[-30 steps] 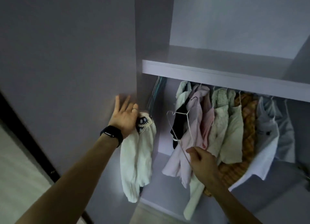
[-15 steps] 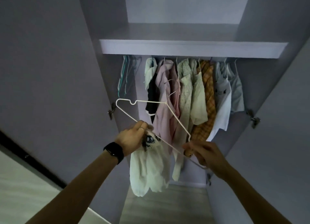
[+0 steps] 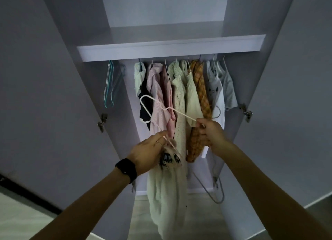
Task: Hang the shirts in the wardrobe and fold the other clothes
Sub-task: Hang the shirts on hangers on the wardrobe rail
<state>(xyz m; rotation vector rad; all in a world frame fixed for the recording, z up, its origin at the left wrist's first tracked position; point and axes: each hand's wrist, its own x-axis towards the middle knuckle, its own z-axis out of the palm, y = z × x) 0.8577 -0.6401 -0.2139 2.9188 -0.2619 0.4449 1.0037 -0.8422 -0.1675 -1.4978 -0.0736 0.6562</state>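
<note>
I stand in front of an open wardrobe. My left hand (image 3: pixel 150 152) grips a cream shirt (image 3: pixel 167 194) by its dark-patterned collar, and the shirt hangs down below it. My right hand (image 3: pixel 212 133) pinches one end of a white wire hanger (image 3: pixel 152 105), held tilted in front of the hanging clothes. The hanger's other arm runs down to my left hand and the collar. Several shirts (image 3: pixel 179 88) hang on the rail under the shelf (image 3: pixel 125 51).
Several empty hangers (image 3: pixel 109 85) hang at the rail's left end. Wardrobe doors stand open on both sides, with hinges (image 3: pixel 102 121) on their inner edges. A grey hanger (image 3: pixel 215 191) dangles low on the right. The floor (image 3: pixel 197 220) lies below.
The view has shifted to face the wardrobe squarely. The hanger has swung up and tilted, my right hand has risen with its end, and my left hand brought the collar against the hanger's lower arm.
</note>
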